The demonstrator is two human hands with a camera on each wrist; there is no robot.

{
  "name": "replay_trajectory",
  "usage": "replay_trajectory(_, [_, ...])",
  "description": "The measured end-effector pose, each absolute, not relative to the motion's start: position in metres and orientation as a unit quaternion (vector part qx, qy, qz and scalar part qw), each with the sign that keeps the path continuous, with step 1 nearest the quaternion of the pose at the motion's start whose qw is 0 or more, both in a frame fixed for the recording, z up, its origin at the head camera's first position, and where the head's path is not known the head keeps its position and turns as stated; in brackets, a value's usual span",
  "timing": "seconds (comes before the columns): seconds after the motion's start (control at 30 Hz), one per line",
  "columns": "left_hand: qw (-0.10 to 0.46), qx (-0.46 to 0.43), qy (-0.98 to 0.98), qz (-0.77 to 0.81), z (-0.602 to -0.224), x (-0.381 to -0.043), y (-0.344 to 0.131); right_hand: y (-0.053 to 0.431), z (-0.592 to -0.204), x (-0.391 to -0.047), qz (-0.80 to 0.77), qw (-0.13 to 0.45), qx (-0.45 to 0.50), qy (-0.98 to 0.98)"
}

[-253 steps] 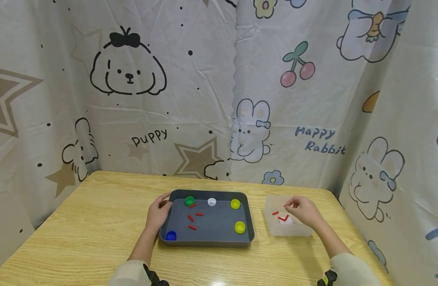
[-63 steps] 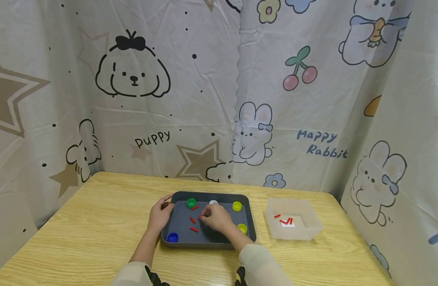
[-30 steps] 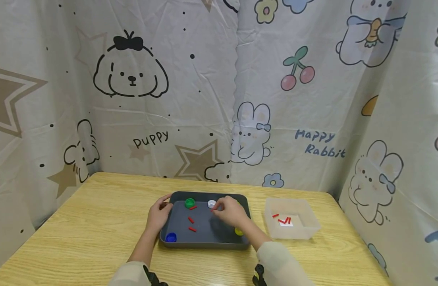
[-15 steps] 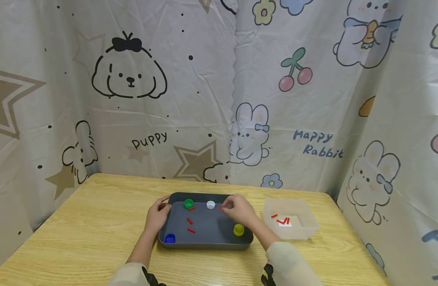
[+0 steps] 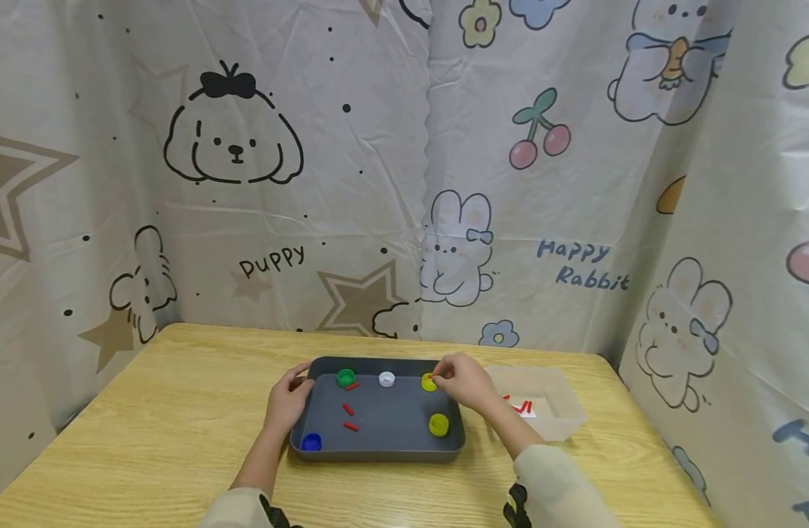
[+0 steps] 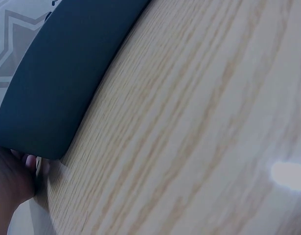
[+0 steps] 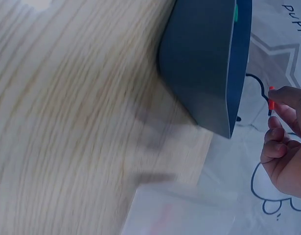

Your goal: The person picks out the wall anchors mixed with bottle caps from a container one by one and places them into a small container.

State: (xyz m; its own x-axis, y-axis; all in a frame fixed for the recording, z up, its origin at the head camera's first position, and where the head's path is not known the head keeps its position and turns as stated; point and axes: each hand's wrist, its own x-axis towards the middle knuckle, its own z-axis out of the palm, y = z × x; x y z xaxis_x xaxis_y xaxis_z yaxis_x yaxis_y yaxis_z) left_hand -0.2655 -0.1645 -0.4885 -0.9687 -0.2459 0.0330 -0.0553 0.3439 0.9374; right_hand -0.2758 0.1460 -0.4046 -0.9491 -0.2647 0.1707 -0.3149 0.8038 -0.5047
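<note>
My left hand point(image 5: 287, 405) grips the left wall of a dark grey tray point(image 5: 391, 453); the left wrist view shows its fingers point(image 6: 30, 162) at the tray's corner. At the tray's far right corner, my right hand point(image 5: 466, 381) pinches a short red stick point(image 7: 271, 98) between thumb and fingers. The hand is over a yellow bottle cap point(image 5: 428, 382), partly covering it. Another yellow cap point(image 5: 438, 424) lies nearer. Green point(image 5: 345, 378), white point(image 5: 386, 379) and blue point(image 5: 311, 442) caps lie along the far side and near left corner. Three red sticks point(image 5: 348, 409) lie in the tray's left half.
Right of the tray stands a translucent plastic box point(image 5: 562, 411) with several red sticks point(image 5: 526, 405) and a white paper piece inside; my right forearm partly covers it. Both stand on a wooden table point(image 5: 180, 411). A printed curtain point(image 5: 378, 183) hangs behind.
My right hand went from the box to the tray, took up a red stick from its middle, then carried it right past the white cap to the far yellow cap. The left hand kept its hold.
</note>
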Motion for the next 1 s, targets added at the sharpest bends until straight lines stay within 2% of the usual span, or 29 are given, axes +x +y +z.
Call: replay_trajectory(1.0, [0.087, 0.091, -0.817, -0.563, -0.485, -0.263, -0.163, 0.214, -0.394, -0.277, 0.278, 0.079, 0.086, -0.953])
